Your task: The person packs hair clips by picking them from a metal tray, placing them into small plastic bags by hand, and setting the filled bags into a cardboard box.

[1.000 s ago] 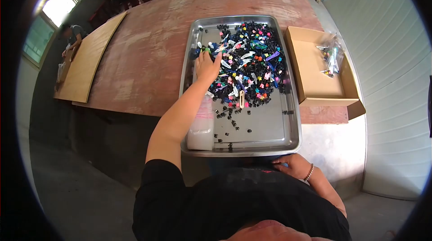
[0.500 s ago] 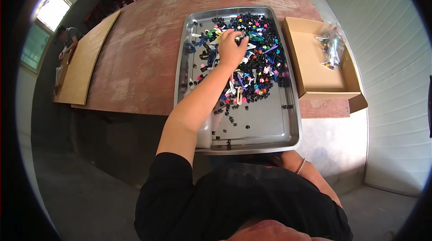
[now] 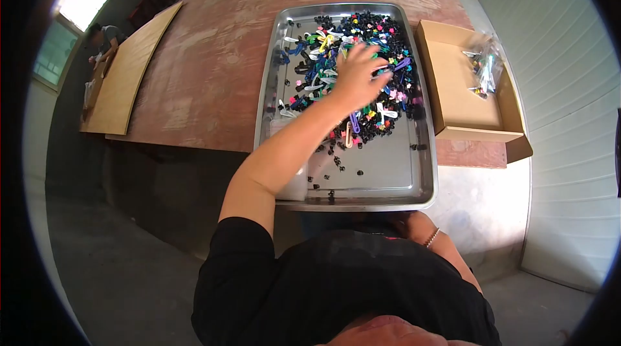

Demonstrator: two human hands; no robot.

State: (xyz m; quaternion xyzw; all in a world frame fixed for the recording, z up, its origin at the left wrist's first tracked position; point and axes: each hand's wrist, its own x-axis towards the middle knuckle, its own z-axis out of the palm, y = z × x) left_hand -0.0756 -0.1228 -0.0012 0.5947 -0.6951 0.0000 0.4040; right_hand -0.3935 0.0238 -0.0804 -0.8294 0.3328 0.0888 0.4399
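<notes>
My left hand [image 3: 362,77] is over a heap of small hair clips, fingers spread and slightly blurred; nothing shows in its grasp. Most of the heap is tiny black claw clips [image 3: 381,127], some with coloured flower or star shapes. Mixed in are longer snap clips: a white clip [image 3: 387,112], a purple clip [image 3: 402,63] and a beige clip [image 3: 348,135]. All lie in a large metal tray [image 3: 388,178]. My right hand [image 3: 419,225], with a beaded bracelet at the wrist, rests low beside my body near the tray's front edge; its fingers are hidden.
Right of the tray, an open cardboard box [image 3: 460,110] holds a clear plastic bag [image 3: 486,71] of clips. Whitish translucent plastic [image 3: 294,186] sits in the tray's near left corner. A wooden board [image 3: 129,81] lies at the table's left, with another person [image 3: 110,42] beyond it.
My left hand has moved right across the heap and its fingers have spread wider. More clips show to its left. My right hand stays low; the view has shifted slightly.
</notes>
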